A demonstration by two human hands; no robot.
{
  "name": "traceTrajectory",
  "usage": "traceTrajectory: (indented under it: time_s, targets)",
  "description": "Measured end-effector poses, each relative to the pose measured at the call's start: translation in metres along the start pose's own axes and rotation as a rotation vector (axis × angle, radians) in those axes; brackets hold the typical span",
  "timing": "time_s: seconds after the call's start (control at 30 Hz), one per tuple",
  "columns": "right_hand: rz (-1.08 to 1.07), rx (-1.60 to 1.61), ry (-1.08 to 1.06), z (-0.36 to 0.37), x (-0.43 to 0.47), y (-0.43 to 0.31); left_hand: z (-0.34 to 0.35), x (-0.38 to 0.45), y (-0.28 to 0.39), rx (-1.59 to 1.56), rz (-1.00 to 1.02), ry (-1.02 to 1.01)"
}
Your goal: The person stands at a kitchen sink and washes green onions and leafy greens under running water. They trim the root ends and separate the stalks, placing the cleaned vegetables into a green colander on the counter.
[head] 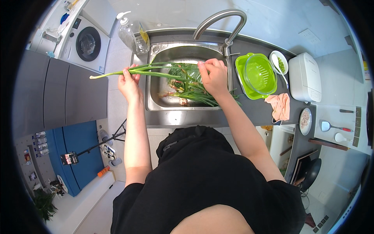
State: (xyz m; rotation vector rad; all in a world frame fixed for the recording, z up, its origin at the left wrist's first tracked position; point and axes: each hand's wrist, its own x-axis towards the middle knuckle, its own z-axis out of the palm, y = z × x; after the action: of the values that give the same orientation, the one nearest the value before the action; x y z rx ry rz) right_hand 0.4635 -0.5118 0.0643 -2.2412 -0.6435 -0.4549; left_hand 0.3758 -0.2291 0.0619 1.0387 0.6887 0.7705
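My left hand is closed on the pale lower part of a long green onion, held level over the left rim of the steel sink. The onion's white end points left and its leaves reach right towards my other hand. Over the sink's right part, my right hand has its fingers curled at the leaf tips; whether it pinches them cannot be made out. Below lie more green onions with roots, a garlic bulb and a clear plastic bag.
A steel faucet arches behind the sink. A pump bottle stands at the left. At the right are a green basket with a glass bowl, a small bowl of green pieces, a pink cloth and a white appliance.
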Motion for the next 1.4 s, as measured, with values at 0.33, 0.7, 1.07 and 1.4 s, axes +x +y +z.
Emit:
traceTrajectory:
  time_s: [0.33,0.7,1.07,1.4]
  targets:
    - [0.225,-0.266,-0.298,0.016,-0.023,0.042,0.001,-0.009,-0.002,0.086,0.044,-0.028]
    - [0.105,-0.261,-0.259,0.004,-0.017,0.019,0.019,-0.035,-0.037,0.200,-0.045,-0.147]
    - [-0.010,0.010,-0.560,0.020,-0.010,-0.016,0.040,-0.067,-0.068,0.135,-0.477,-0.337]
    - [0.235,0.192,-0.280,-0.104,-0.016,0.014,0.046,-0.070,-0.095,0.207,-0.562,-0.496]
